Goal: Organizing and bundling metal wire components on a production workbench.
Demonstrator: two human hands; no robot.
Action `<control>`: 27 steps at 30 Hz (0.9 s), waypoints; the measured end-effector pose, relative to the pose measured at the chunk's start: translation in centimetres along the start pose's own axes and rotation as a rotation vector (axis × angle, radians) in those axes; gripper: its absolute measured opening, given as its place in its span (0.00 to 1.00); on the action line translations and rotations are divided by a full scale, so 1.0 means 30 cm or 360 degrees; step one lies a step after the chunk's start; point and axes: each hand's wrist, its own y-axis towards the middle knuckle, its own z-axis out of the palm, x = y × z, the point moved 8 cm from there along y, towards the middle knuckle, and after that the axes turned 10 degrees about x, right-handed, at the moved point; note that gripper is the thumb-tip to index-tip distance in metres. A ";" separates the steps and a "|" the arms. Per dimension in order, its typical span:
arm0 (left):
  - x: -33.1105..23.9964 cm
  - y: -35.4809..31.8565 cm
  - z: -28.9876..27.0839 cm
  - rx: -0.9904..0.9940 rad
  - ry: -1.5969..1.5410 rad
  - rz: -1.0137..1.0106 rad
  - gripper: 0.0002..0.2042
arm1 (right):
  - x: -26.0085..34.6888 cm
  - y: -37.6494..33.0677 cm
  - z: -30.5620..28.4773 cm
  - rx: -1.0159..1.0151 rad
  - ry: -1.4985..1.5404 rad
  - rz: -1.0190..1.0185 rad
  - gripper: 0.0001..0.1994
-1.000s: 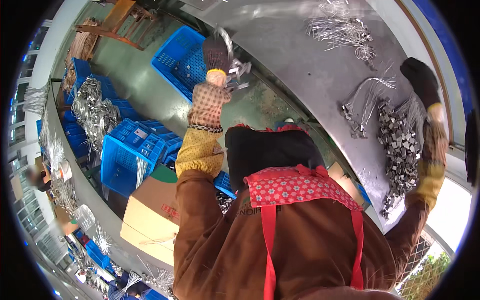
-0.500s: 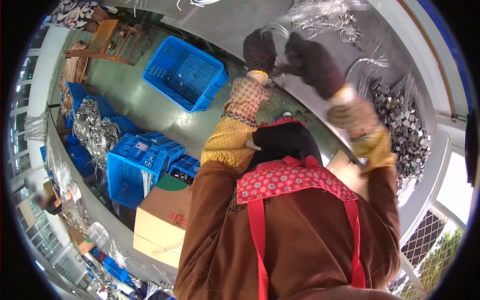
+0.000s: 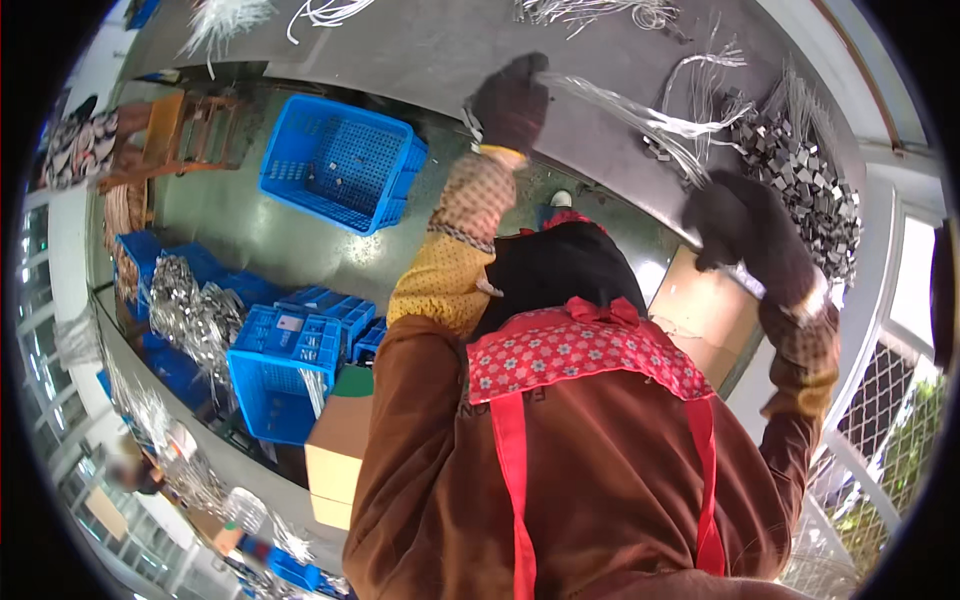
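My left hand, in a dark glove, is closed on one end of a bundle of thin silvery wires that stretches across the grey metal table. My right hand, also in a dark glove, grips the other end of the bundle near the table's front edge. A heap of small dark metal parts lies just beyond the right hand. More wire bundles lie farther back on the table.
An empty blue plastic crate stands on the floor at left. Several blue crates with silvery wire parts sit lower left. Cardboard boxes stand by my legs, another under the table edge. Wooden stool at far left.
My hands, close together half a second ago, have drawn apart: the left stays up at the table, the right has moved down and right, stretching the wire bundle between them.
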 end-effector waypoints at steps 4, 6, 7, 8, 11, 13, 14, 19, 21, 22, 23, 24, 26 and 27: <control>-0.219 -0.095 0.267 0.0000 0.0241 0.0450 0.13 | -0.383 -0.259 -0.105 -0.0519 -0.0187 0.0105 0.11; -0.308 -0.113 0.325 0.0003 0.0136 0.0576 0.12 | -0.373 -0.329 -0.219 -0.0724 -0.0174 0.0161 0.08; -0.385 -0.121 0.417 0.0347 0.0251 0.0569 0.10 | -0.195 -0.397 -0.248 -0.1234 -0.0652 0.0092 0.05; -0.421 -0.139 0.496 0.0659 0.0404 0.0565 0.08 | -0.200 -0.369 -0.241 -0.1252 -0.0336 0.0070 0.09; -0.410 -0.212 0.587 0.0431 0.0693 0.0913 0.13 | -0.213 -0.114 -0.110 -0.0959 -0.0420 0.0255 0.14; -0.362 -0.221 0.689 0.0558 0.0393 0.1029 0.17 | -0.472 0.028 0.076 -0.0315 -0.0192 0.0660 0.16; -0.345 -0.221 0.724 0.0646 0.0523 0.1008 0.19 | -0.551 0.045 0.146 -0.0280 0.0471 0.0799 0.16; -0.166 -0.152 0.773 0.0833 0.0841 0.1061 0.20 | -0.606 0.191 0.249 -0.0475 0.0817 0.0869 0.23; -0.034 -0.116 0.790 0.1085 0.0942 0.0933 0.17 | -0.748 0.323 0.321 -0.0651 0.0222 0.0588 0.24; 0.100 -0.109 0.835 0.1383 0.1062 0.0792 0.16 | -0.813 0.410 0.371 -0.0501 0.0418 0.0638 0.25; 0.182 -0.104 0.866 0.1681 0.1171 0.0635 0.16 | -0.819 0.469 0.391 -0.0344 0.0612 0.0690 0.25; 0.212 -0.090 0.876 0.1686 0.1181 0.0627 0.16 | -0.820 0.463 0.393 -0.0336 0.0750 0.0729 0.25; 0.209 -0.077 0.879 0.1691 0.0721 0.0367 0.14 | -0.769 0.427 0.308 -0.0347 0.0812 0.0784 0.25; 0.197 -0.102 0.879 0.1717 0.0717 0.0372 0.14 | -0.761 0.396 0.296 -0.0368 0.0861 0.0838 0.25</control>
